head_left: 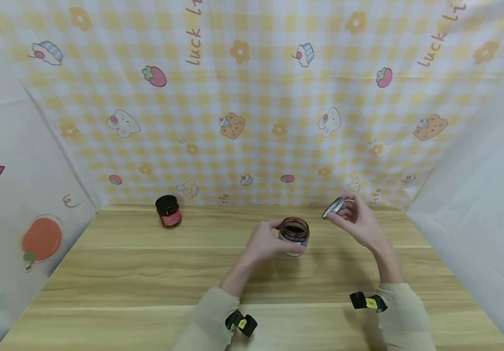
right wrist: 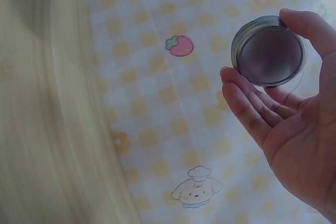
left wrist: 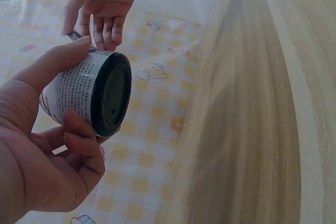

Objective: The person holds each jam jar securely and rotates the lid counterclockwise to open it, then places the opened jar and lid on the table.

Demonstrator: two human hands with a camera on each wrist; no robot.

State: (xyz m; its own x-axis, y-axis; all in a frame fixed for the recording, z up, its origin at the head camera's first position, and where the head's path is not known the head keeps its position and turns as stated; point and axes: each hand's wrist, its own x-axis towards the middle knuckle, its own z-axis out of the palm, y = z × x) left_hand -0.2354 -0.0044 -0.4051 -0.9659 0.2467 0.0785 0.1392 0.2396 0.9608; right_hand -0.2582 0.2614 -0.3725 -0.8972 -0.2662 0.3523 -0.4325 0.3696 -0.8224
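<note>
Left grip (head_left: pixel 269 241): thumb and fingers curled round the glass jar (head_left: pixel 296 237), right of centre in the lower half of the head frame.
Glass jar: roughly upright, mouth uncovered, dark contents inside; a white printed label wraps its side, and its base, seen in the left wrist view, is lifted off the surface (head_left: pixel 115 273).
Right grip (head_left: pixel 361 222): pinching the lid (head_left: pixel 333 208) by its rim, thumb against fingers, to the right of the jar in the head frame.
Lid: round, metallic, tilted, near the glass jar but apart from it; its underside shows at the upper right of the right wrist frame.
Red-labelled jar (head_left: pixel 168 212): black-topped, standing on the surface left of centre in the head frame, well apart from both hands.
Backdrop: yellow-checked cloth (head_left: pixel 256 97) behind the surface, printed with strawberries and cupcakes.
</note>
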